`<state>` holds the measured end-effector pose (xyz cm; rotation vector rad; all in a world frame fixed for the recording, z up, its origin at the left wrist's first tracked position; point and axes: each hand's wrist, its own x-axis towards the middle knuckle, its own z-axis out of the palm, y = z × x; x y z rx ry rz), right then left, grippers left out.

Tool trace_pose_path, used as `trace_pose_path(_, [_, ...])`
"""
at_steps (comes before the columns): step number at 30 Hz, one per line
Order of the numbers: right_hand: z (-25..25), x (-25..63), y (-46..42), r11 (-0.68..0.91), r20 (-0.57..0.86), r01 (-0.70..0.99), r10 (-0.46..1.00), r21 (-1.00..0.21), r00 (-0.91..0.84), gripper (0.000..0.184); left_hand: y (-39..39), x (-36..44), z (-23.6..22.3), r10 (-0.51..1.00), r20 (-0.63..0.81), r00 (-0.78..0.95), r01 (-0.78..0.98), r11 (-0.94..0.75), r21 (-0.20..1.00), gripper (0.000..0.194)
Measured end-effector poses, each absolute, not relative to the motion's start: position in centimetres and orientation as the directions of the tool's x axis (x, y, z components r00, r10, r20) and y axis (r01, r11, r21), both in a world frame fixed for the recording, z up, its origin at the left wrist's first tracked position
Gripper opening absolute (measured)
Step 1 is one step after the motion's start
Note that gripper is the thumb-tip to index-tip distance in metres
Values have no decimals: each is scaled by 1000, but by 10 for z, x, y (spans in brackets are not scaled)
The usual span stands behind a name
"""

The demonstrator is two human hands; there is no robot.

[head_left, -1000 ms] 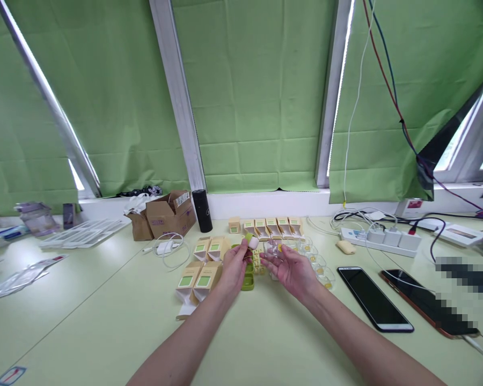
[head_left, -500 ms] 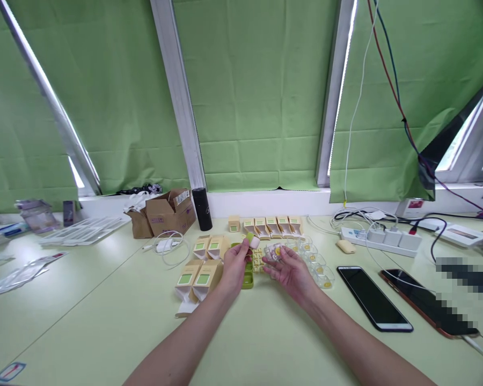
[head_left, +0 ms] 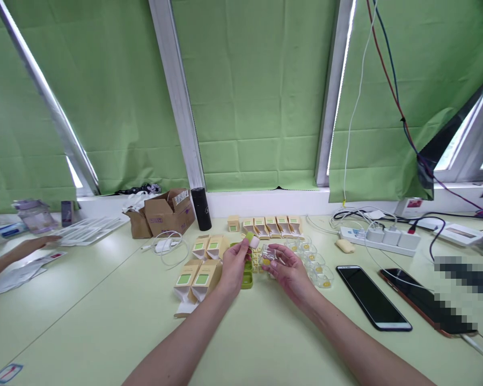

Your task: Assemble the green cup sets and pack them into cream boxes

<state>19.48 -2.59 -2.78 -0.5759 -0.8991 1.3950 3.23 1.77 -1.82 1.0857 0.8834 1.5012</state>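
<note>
Your L hand (head_left: 234, 264) grips a small white-and-green piece (head_left: 252, 240) btwn thumb & fingers, near the green tray (head_left: 247, 281). Your R hand (head_left: 290, 267) grasps a clear plastic piece (head_left: 267, 257) w/ a yellow spot, to the R of the white-and-green piece; the 2 are apart. A pale-yellow grid (head_left: 256, 259) lies btwn your hands, beside the green tray. Clear containers (head_left: 317, 265) w/ yellow spots sit just R of your R hand. L side: 4 cartons (head_left: 202, 279) w/ green labels, in 2 rows of 2. Rear: a row of 5 labeled boxes (head_left: 270, 224), w/ 1 small box (head_left: 233, 223) to its L. Far R: 2 phones (head_left: 373, 297); power strip (head_left: 398, 248) behind. Rear L: cardboard box (head_left: 171, 217) & black cylinder (head_left: 201, 209). Far L: co-worker's hand (head_left: 34, 245) near white trays (head_left: 90, 230); contact, can't tell.
</note>
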Motion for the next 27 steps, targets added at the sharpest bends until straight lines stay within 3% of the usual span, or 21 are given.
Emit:
trace_pose_path(7, [-35,193,-23,199,243,-521,970,-830,-16,68,18,33,-17,982,183,-52,-330,-190,924,54])
trace_pose_path(16, [-34,191,-25,102,153,-635,988,-766,-26,61,20,32,-21,972,229,-55,-266,-236,935,55])
trace_pose_path(27, [-30,193,-27,75,109,-611,994,-788,-19,61,3,36,-6,965,262,-34,-127,-264,956,54])
